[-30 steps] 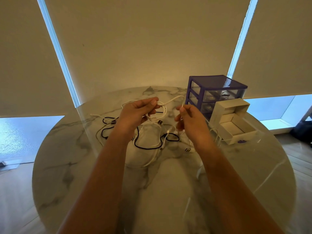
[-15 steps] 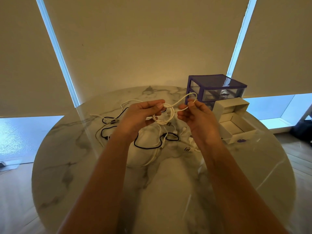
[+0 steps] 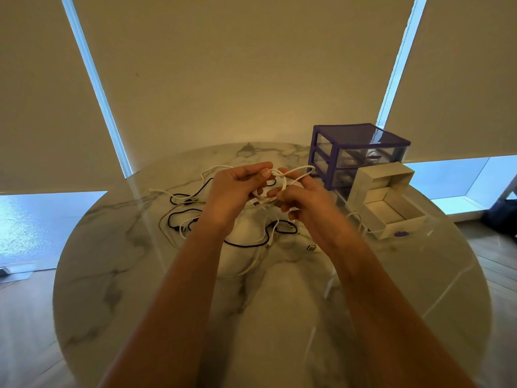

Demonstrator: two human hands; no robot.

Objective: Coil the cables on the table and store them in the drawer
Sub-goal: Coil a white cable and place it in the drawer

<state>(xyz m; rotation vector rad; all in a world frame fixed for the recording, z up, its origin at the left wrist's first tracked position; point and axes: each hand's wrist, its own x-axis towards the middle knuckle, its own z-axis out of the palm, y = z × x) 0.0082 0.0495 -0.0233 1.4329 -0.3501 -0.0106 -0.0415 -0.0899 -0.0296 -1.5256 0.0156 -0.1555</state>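
Observation:
Above the middle of the table, my left hand (image 3: 237,186) pinches a small coil of white cable (image 3: 282,179) between thumb and fingers. My right hand (image 3: 302,197) grips the same cable just beside it, a loop arching over its fingers. Below the hands, a black cable (image 3: 246,243) and other white cables (image 3: 179,225) lie tangled on the marble table (image 3: 140,275). A purple-framed drawer unit (image 3: 361,152) stands at the back right. One drawer (image 3: 391,214) sits pulled out on the table in front of it, open and white inside.
A loose USB plug (image 3: 311,247) lies on the table right of the black cable. Closed window blinds hang behind the table. Wooden floor shows on both sides, and a dark object (image 3: 503,217) sits on the floor at the far right.
My right hand has moved left and down toward my left hand, bringing another loop of white cable to the coil. The left hand holds nearly still.

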